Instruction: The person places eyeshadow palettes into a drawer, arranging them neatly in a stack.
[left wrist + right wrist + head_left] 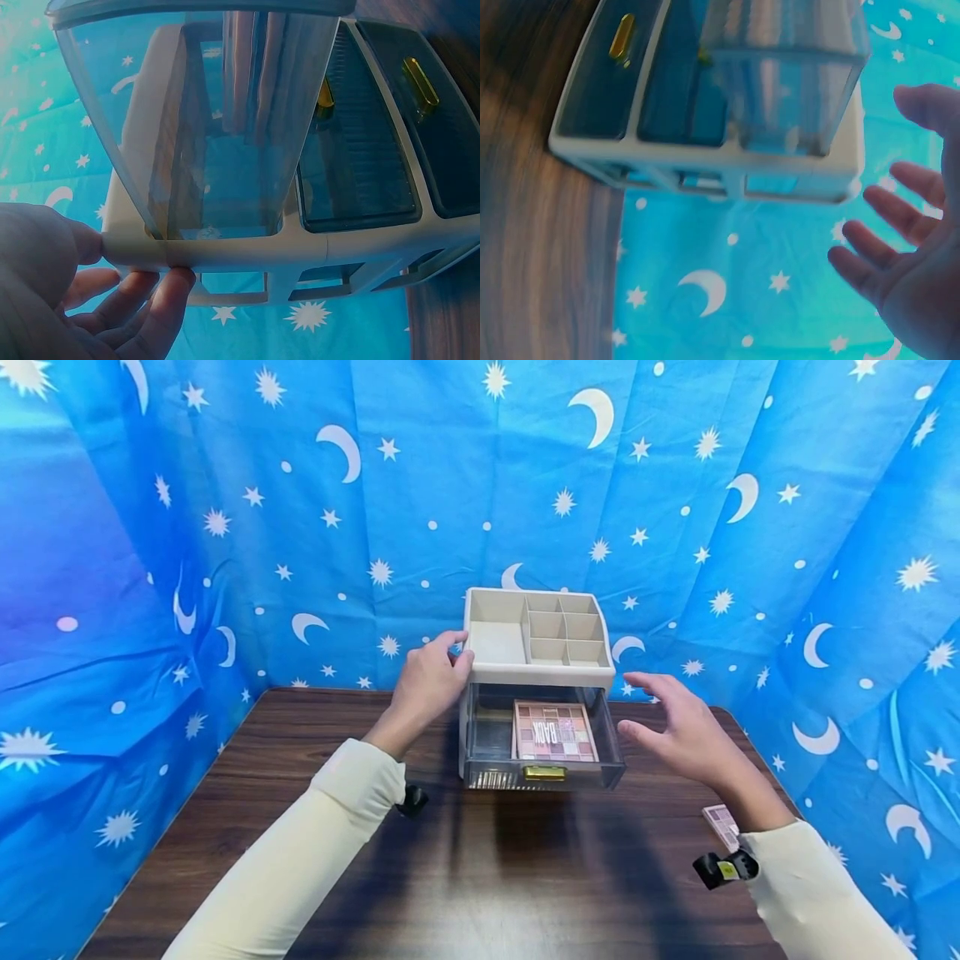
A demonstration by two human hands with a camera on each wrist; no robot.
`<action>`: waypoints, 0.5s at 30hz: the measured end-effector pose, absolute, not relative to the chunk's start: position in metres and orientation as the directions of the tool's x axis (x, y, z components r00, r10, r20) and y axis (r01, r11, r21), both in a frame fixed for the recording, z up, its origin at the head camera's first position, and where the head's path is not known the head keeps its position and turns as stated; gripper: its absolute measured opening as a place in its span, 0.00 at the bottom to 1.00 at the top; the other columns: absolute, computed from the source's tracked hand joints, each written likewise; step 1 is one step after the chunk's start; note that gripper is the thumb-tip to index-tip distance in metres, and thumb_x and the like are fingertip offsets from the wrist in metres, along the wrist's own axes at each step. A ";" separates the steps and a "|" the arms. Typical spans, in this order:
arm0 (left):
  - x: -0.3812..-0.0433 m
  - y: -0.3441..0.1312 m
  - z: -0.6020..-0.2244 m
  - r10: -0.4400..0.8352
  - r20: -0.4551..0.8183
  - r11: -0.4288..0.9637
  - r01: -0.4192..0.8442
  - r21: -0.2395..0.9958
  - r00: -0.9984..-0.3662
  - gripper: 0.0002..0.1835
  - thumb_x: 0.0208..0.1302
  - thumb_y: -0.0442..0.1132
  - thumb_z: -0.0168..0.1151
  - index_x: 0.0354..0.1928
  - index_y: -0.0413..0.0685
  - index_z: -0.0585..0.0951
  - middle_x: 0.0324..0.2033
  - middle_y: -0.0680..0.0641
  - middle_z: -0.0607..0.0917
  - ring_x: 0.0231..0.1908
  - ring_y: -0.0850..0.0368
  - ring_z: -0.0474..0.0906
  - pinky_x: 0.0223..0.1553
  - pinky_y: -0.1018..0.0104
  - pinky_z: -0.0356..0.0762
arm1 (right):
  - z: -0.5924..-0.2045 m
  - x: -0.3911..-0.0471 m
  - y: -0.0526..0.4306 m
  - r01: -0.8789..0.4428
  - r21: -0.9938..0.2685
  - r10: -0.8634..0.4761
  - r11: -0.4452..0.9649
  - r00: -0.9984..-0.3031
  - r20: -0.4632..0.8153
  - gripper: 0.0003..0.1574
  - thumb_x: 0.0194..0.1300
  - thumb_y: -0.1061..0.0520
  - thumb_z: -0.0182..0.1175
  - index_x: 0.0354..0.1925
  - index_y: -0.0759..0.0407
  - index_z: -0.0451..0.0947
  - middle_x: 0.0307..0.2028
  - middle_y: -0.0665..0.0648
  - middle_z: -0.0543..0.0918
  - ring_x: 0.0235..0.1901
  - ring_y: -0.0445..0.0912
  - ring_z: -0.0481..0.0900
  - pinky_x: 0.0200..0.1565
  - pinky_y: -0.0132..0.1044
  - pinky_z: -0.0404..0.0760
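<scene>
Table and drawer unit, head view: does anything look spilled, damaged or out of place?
Nothing looks spilled or damaged. The small palette seems out of place: it lies alone on the table, partly hidden by the right wrist, while a larger palette sits inside the open drawer.

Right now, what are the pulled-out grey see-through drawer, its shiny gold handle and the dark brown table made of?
The drawer looks like smooth, hard plastic, since things show through. Its handle gleams: maybe metal, maybe coated plastic. The table seems shiny wood or laminate: it has streaky grain.
</scene>
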State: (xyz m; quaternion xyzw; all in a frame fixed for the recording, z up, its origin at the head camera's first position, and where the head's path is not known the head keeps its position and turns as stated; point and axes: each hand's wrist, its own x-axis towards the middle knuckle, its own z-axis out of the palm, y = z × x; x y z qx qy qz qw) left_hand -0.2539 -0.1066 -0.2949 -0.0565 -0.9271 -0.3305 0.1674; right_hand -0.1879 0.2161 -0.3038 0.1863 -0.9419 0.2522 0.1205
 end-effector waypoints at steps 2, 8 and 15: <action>-0.254 -0.106 -0.295 -0.005 0.345 0.774 0.215 0.596 -0.939 0.24 0.69 0.51 0.51 0.65 0.56 0.73 0.34 0.48 0.84 0.33 0.52 0.77 0.35 0.59 0.73 | -0.308 -0.188 0.224 -0.380 -0.426 -0.257 0.821 -0.912 0.319 0.42 0.62 0.48 0.63 0.69 0.58 0.60 0.65 0.66 0.68 0.63 0.63 0.67 0.58 0.64 0.69; -0.254 -0.107 -0.295 -0.006 0.339 0.769 0.212 0.603 -0.941 0.24 0.69 0.50 0.51 0.65 0.56 0.72 0.34 0.48 0.84 0.35 0.51 0.78 0.38 0.57 0.74 | -0.325 -0.188 0.250 -0.239 -0.406 -0.149 0.882 -0.959 0.241 0.46 0.61 0.47 0.63 0.69 0.66 0.58 0.64 0.73 0.65 0.64 0.68 0.62 0.60 0.66 0.63; -0.255 -0.107 -0.295 -0.004 0.343 0.765 0.218 0.606 -0.939 0.24 0.69 0.50 0.52 0.65 0.56 0.73 0.35 0.47 0.84 0.41 0.49 0.78 0.44 0.53 0.75 | -0.349 -0.186 0.277 -0.126 -0.368 -0.079 0.921 -0.987 0.140 0.50 0.60 0.44 0.64 0.67 0.72 0.57 0.62 0.79 0.64 0.61 0.72 0.62 0.59 0.67 0.63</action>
